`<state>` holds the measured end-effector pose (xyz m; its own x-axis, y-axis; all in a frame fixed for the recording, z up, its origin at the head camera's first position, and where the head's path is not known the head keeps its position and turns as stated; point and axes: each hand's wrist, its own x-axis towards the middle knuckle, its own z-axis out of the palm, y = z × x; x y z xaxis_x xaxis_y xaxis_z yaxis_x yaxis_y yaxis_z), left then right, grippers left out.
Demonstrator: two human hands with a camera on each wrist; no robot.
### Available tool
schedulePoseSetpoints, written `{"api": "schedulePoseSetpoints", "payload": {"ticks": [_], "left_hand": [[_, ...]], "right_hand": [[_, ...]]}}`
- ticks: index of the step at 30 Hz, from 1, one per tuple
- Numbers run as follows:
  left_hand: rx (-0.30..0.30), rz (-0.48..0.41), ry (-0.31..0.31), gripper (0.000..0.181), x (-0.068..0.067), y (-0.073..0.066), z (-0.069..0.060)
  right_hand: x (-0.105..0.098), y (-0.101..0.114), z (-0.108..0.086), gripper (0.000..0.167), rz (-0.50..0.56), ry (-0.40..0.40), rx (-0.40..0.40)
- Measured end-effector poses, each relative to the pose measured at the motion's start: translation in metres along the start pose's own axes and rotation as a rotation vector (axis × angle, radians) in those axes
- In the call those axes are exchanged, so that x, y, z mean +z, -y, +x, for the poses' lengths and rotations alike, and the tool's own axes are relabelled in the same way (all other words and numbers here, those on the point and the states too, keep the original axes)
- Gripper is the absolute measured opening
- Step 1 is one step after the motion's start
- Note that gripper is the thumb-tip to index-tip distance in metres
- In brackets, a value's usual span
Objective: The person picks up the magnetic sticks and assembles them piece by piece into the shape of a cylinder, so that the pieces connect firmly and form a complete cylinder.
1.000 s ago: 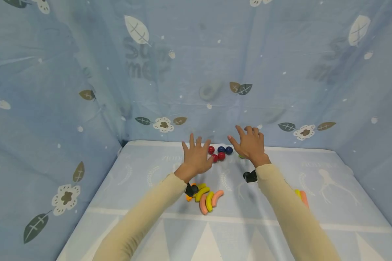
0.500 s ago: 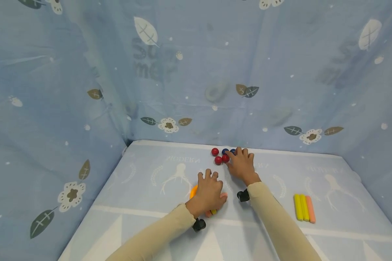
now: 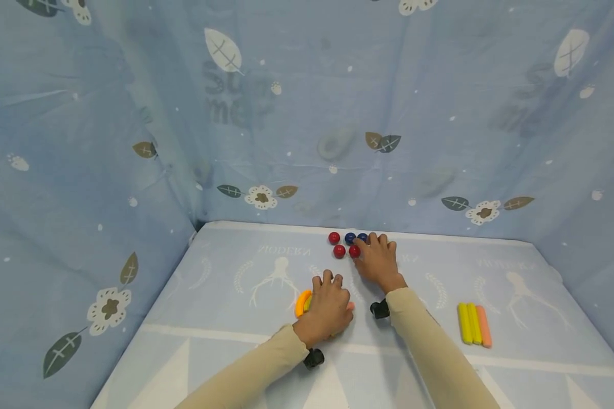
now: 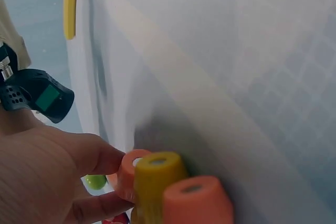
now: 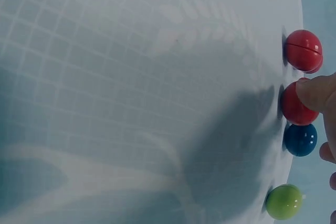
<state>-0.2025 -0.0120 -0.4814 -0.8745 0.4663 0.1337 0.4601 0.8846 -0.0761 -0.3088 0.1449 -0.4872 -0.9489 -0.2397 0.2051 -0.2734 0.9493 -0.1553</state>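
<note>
My left hand (image 3: 328, 309) is over a cluster of curved rods, mostly covering them in the head view. Its thumb and a finger pinch a pink curved rod (image 4: 126, 176) with a round metal inset in its end. A yellow curved rod (image 4: 155, 187) and another pink curved rod (image 4: 197, 203) stand close beside it. Farther back, my right hand (image 3: 378, 262) has its thumb against a red ball (image 5: 295, 109) and its index finger at the ball's far side. A blue ball (image 5: 301, 141) sits right by that red one.
Two more red balls (image 3: 339, 251) lie left of the right hand. A green ball (image 5: 283, 202) shows in the right wrist view. An orange curved rod (image 3: 302, 304) peeks out beside the left hand. Straight yellow rods (image 3: 465, 324) and a pink rod (image 3: 484, 326) lie at right.
Both hands came down from above the table, the left toward me onto the curved rods, the right onto the balls. Over the last half second, the red ball at the right hand shifted slightly from its neighbour.
</note>
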Motion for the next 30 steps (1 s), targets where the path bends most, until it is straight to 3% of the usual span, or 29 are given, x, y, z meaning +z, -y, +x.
{"api": "schedulePoseSetpoints", "payload": {"ticks": [8, 19, 30], "left_hand": [[0.014, -0.036, -0.023, 0.031, -0.001, -0.01, -0.004], [0.022, -0.049, -0.07, 0.031, 0.005, -0.017, -0.007], [0.021, -0.045, -0.07, 0.031, 0.003, -0.018, -0.009]], "right_hand": [[0.003, 0.001, -0.005, 0.038, 0.023, 0.029, -0.005], [0.001, -0.001, -0.012, 0.042, 0.145, 0.119, -0.013], [0.001, -0.003, -0.025, 0.039, 0.25, 0.06, -0.024]]}}
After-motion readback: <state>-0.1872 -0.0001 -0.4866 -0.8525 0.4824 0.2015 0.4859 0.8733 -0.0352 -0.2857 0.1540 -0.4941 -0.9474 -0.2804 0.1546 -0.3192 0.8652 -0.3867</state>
